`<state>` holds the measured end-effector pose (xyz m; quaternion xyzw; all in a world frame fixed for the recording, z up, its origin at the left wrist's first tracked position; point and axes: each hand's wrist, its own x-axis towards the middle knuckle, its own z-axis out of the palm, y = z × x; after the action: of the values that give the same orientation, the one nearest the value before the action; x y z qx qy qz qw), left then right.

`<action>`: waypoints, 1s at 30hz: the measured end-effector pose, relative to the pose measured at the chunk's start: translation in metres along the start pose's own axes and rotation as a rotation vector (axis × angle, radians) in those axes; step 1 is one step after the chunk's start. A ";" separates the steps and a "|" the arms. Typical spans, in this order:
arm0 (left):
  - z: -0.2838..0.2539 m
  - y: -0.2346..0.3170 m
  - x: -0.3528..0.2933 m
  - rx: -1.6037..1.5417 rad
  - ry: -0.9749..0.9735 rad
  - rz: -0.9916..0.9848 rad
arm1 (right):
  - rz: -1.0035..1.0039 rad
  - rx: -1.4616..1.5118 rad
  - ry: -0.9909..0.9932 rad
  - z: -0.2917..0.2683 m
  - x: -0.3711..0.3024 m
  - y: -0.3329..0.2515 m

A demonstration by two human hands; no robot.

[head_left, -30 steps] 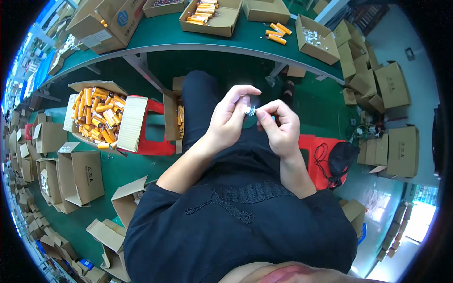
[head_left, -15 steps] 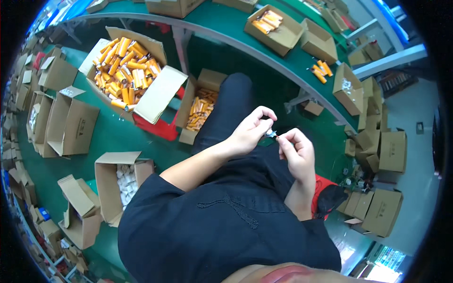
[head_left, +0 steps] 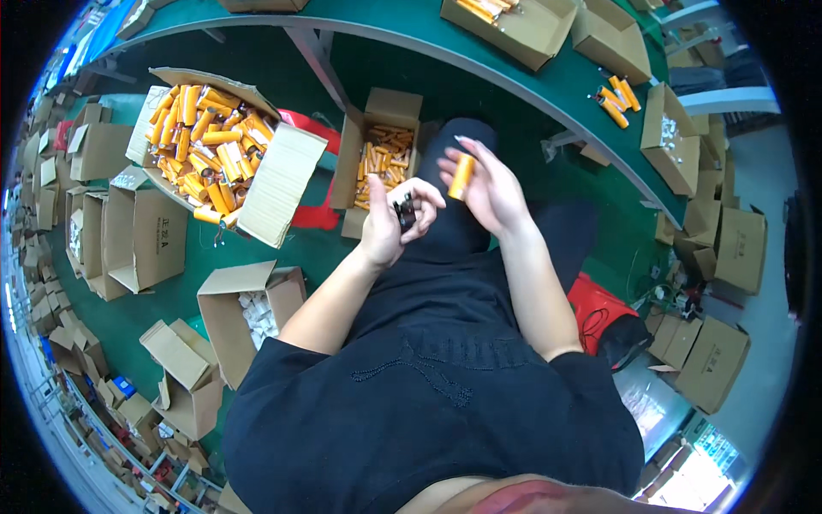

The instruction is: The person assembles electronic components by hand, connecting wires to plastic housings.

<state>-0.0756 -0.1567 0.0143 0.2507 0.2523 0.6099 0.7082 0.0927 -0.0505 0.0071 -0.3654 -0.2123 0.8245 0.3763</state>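
One orange tube [head_left: 461, 176] stands nearly upright in our right hand [head_left: 490, 193], pinched by fingers. Our left hand [head_left: 396, 221] curls tight around small dark parts [head_left: 405, 210]. Beyond sit two open boxes [head_left: 383, 150] of orange tubes.

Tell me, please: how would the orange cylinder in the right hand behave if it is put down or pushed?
The orange cylinder is round and smooth, so it would probably roll. The right hand lifts it with fingertips only, so it seems light. It looks stiff, keeping a straight shape.
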 end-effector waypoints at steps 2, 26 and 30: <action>-0.004 0.001 0.003 -0.040 0.007 -0.023 | 0.067 0.095 -0.020 -0.001 0.027 0.015; 0.061 -0.054 0.175 0.737 0.127 -0.261 | -0.644 1.973 -0.331 -0.066 0.090 0.103; 0.098 -0.048 0.215 0.706 0.081 -0.343 | -0.728 2.050 -0.318 -0.063 0.102 0.058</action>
<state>0.0525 0.0456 0.0453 0.4088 0.5125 0.3676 0.6596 0.0680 -0.0031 -0.1152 0.3155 0.4323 0.4870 0.6902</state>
